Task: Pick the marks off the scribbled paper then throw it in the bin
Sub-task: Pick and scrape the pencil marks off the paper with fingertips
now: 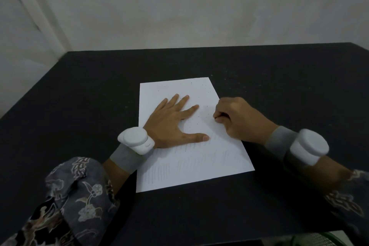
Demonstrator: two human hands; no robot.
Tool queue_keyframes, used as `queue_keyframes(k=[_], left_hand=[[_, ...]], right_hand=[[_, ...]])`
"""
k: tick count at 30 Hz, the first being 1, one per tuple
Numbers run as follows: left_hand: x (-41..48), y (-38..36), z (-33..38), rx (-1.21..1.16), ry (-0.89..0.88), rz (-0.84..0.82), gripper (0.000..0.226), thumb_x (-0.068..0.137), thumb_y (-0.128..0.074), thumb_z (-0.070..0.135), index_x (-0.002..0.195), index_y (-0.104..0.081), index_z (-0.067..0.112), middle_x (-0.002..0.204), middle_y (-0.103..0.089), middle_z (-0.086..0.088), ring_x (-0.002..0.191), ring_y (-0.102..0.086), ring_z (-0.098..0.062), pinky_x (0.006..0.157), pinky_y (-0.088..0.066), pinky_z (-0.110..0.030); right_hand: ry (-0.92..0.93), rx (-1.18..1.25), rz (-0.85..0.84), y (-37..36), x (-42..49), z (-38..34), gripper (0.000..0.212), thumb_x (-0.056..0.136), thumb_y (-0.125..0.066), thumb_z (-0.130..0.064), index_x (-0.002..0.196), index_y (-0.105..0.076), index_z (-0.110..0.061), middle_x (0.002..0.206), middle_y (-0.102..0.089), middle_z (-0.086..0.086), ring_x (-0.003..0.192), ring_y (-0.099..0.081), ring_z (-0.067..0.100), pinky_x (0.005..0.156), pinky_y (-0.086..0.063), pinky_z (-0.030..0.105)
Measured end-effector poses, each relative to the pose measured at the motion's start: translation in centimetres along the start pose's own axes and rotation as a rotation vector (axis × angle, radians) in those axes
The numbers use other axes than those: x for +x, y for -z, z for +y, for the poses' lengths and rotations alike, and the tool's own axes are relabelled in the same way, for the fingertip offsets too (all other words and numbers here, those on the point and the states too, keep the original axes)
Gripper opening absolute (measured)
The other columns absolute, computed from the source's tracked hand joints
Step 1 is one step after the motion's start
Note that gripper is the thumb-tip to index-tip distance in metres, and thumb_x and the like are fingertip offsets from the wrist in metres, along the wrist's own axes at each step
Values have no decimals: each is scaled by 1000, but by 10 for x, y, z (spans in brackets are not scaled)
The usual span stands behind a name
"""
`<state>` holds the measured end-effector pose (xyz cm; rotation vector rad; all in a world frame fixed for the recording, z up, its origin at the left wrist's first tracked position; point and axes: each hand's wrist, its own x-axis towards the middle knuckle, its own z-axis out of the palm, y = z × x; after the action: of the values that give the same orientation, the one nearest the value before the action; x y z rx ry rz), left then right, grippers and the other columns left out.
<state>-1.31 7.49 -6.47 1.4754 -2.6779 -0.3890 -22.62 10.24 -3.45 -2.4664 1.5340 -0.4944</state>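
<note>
Left hand (171, 126): fingers spread flat, pressing the scribbled paper (191, 158) at its centre. Right hand (237, 120): fingers curled tight at the paper's right edge; contents indiscernible. Paper: flat on black table (79, 96), pencil strokes on near half.

The sheet of paper (191, 136) lies flat on the table (79, 96), near its middle. The left hand (171, 124) rests on the sheet, at about 9 o'clock from the sheet's centre, with fingers spread toward 1 o'clock. The right hand (237, 120) sits at the sheet's edge at 3 o'clock, its fingertips on the paper. Small crumbs (201, 86) lie on the far part of the sheet, toward 12 o'clock. The pencil strokes (189, 162) cover the near part, toward 6 o'clock.
</note>
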Motion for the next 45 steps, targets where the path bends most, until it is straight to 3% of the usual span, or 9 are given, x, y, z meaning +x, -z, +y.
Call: queue_keyframes(k=[13, 23, 27, 31, 35, 38, 40, 42, 45], left_hand=[[1, -2, -1, 4, 9, 15, 103, 61, -25, 90, 151, -10, 42, 161, 7, 11, 148, 11, -14, 119, 9, -37], [1, -2, -1, 26, 10, 12, 108, 58, -23, 94, 151, -8, 42, 161, 7, 10, 148, 11, -14, 119, 10, -37], [1, -3, 1, 30, 12, 14, 105, 60, -24, 92, 151, -9, 42, 161, 8, 10, 148, 11, -14, 119, 9, -37], [0, -2, 2, 12, 4, 27, 103, 61, -24, 89, 151, -9, 41, 161, 8, 10, 148, 12, -14, 119, 10, -37], [-2, 0, 3, 21, -1, 19, 102, 63, -22, 88, 152, -9, 39, 161, 7, 9, 148, 11, -15, 120, 8, -39], [-1, -4, 1, -7, -90, 180, 91, 75, -22, 81, 149, -32, 30, 159, -19, 5, 148, -10, -19, 121, -5, -40], [-1, -9, -1, -118, -175, 407, 67, 87, -31, 62, 126, -62, 18, 138, -54, -3, 131, -45, -23, 111, -31, -41], [1, -12, -5, -186, -223, 549, 46, 92, -37, 45, 96, -69, 11, 106, -67, -5, 99, -59, -22, 89, -44, -34], [2, -14, -3, -136, -221, 529, 38, 94, -35, 38, 83, -57, 9, 88, -59, -4, 80, -49, -18, 74, -34, -27]], right_hand=[[-66, -1, 104, 5, 10, 17, 6, 85, -63, 1, 88, -68, 1, 91, -63, 10, 81, -60, 22, 77, -54, 37], [-103, -34, 69, 6, 15, 15, 9, 87, -62, -3, 93, -68, -3, 95, -61, 6, 86, -60, 19, 81, -53, 32], [-8, 20, 26, -4, 0, 2, 7, 86, -62, -2, 90, -68, -3, 92, -61, 4, 82, -58, 17, 77, -53, 31], [-150, -46, 66, 5, 17, 20, 8, 86, -61, 0, 90, -68, 0, 93, -62, 8, 84, -60, 20, 79, -54, 36], [-282, 234, 141, 25, 16, 8, 10, 88, -62, -5, 89, -64, -14, 83, -63, -3, 75, -61, 9, 68, -49, 19], [-271, 633, 51, 38, 1, -11, 10, 89, -58, -4, 88, -64, -13, 84, -68, 5, 74, -67, 14, 70, -54, 23], [-236, 869, -181, 34, -5, -20, 11, 89, -55, -1, 94, -64, -4, 95, -69, 15, 84, -69, 20, 77, -56, 27], [-243, 932, -360, 23, -3, -20, 15, 89, -55, 0, 100, -63, 3, 100, -69, 18, 90, -69, 23, 81, -56, 28], [-365, 963, -189, 10, 4, -13, 13, 89, -56, 0, 99, -65, 2, 100, -68, 20, 89, -67, 21, 86, -55, 28]])
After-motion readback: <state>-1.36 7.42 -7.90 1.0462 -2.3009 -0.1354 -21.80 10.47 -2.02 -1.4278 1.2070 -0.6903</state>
